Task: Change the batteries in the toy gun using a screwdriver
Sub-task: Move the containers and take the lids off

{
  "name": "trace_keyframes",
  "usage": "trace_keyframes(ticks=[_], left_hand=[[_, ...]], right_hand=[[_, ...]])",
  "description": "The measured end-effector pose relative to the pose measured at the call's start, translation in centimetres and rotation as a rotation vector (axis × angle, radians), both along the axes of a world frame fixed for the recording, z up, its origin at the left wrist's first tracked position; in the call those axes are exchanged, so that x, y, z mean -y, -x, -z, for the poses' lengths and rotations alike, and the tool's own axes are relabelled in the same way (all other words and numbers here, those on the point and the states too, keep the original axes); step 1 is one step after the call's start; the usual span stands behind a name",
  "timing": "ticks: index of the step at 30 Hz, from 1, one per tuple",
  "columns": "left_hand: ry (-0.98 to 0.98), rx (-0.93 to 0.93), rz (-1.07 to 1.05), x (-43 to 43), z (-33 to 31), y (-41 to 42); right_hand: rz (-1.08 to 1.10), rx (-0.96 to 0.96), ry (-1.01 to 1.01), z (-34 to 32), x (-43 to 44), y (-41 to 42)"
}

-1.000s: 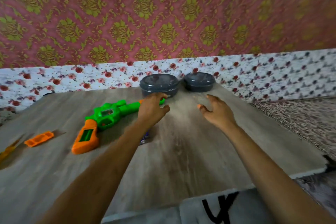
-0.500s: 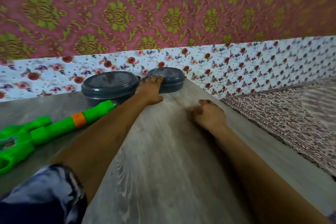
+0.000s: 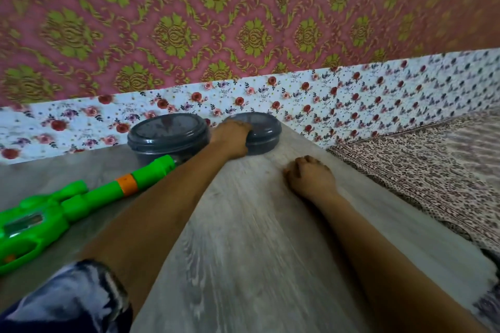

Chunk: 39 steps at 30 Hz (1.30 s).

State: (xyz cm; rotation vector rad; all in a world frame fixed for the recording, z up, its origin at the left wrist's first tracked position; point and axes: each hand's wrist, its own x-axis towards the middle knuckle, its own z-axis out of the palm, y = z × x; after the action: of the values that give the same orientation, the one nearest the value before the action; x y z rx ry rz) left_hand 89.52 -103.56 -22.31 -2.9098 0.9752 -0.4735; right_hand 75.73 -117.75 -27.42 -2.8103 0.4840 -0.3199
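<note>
A green toy gun (image 3: 54,213) with an orange band on its barrel lies on the wooden table (image 3: 243,251) at the left, its grip cut off by the frame edge. My left hand (image 3: 231,138) reaches far forward and wraps over the left side of the right-hand grey lidded container (image 3: 266,132). My right hand (image 3: 311,178) rests on the table near the right edge with its fingers curled and nothing in it. No screwdriver or batteries are in view.
A second, larger grey lidded container (image 3: 167,132) stands just left of the gripped one, touching the gun's muzzle area. Both sit against the floral wall at the table's back. A patterned cloth (image 3: 433,165) lies beyond the table's right edge.
My head has moved forward and right, so the gun's grip and the orange cover have left the view. My left hand went from the left container to the right one. My right hand curled and settled on the table.
</note>
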Motion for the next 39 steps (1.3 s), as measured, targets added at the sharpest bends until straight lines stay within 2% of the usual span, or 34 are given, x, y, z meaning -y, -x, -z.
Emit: trace_keyframes(ticks=[4, 8, 14, 19, 22, 25, 28, 31, 39], left_hand=[[-0.055, 0.045, 0.071, -1.7, -0.4, 5.5], [-0.068, 0.002, 0.124, -4.4, -1.2, 12.1], [-0.051, -0.002, 0.202, -8.0, -1.4, 20.7], [0.018, -0.071, 0.342, -10.9, -0.8, 25.4], [0.030, -0.120, 0.368, -11.8, -0.4, 26.4], [0.023, -0.171, 0.335, -12.0, -0.7, 26.8], [-0.010, -0.165, 0.297, -11.8, -1.0, 26.7], [-0.026, -0.173, 0.309, -11.6, -1.2, 26.4], [-0.129, -0.028, 0.409, -10.3, -2.7, 25.7]], right_hand=[[-0.025, -0.022, -0.052, -0.1, -1.6, 3.3], [-0.088, -0.047, -0.164, -0.6, -3.7, 8.3], [-0.154, 0.029, -0.300, -0.1, -6.7, 14.5], [-0.126, 0.090, -0.372, 0.1, -8.4, 18.6], [-0.123, 0.093, -0.363, 0.0, -8.9, 19.8], [-0.114, 0.123, -0.452, -0.3, -9.4, 20.1], [-0.091, 0.180, -0.538, -0.4, -9.9, 19.9], [-0.068, 0.214, -0.542, -0.3, -10.2, 20.0], [-0.066, 0.218, -0.514, -0.3, -8.8, 19.5]])
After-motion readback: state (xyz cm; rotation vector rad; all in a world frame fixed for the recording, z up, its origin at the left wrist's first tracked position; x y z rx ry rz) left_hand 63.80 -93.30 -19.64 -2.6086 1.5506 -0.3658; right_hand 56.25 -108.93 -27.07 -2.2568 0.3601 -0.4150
